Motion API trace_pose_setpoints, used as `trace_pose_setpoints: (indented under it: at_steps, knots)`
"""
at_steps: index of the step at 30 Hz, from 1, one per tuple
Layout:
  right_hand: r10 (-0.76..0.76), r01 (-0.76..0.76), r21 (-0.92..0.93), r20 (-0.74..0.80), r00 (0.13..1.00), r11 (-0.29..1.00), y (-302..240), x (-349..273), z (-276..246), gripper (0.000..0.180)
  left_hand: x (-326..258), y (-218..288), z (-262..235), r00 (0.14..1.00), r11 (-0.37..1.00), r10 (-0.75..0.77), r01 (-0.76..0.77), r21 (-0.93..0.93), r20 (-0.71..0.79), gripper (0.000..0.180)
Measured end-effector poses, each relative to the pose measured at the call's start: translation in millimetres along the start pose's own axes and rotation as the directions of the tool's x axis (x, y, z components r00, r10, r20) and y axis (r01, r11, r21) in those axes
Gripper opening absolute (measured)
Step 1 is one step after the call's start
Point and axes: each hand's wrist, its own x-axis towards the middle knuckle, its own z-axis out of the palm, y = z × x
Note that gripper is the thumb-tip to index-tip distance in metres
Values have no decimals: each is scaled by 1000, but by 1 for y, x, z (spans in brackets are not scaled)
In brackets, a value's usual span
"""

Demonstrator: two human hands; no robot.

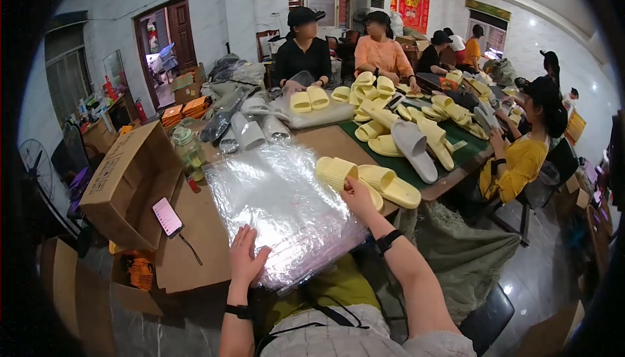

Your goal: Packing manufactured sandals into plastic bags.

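A stack of clear plastic bags (pixel 280 187) lies on the table in front of me, shiny with reflected light. My left hand (pixel 248 257) rests on the stack's near left edge, thumb apart from the outstretched fingers, holding nothing. At the stack's right side, my right hand (pixel 358 199) has its bent fingers closed on a pale yellow slipper (pixel 335 169), one with a ribbed strap. Another yellow slipper (pixel 397 187) lies just right of that hand. Beyond it a grey slipper (pixel 415 150) leans over more yellow ones.
An open cardboard box (pixel 133 184) stands left, with a phone (pixel 167 217) near it. A glass jar (pixel 189 152) stands behind. Grey slippers in plastic (pixel 247 132) and a slipper pile (pixel 377 93) lie farther back. Co-workers sit around the table, including one in a yellow top (pixel 521 161).
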Motion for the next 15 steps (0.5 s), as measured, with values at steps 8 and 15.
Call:
trace_pose_setpoints:
  at_steps: [8,15]
  knots:
    - [58,-30,-244,106,993,969,-18,-3,-6,42,0,0,-1,1000,1000,-6,6,-8,-9,61]
    - [77,-34,-251,164,983,967,-19,-17,-37,29,-2,1,-5,1000,1000,-9,8,-14,-19,60]
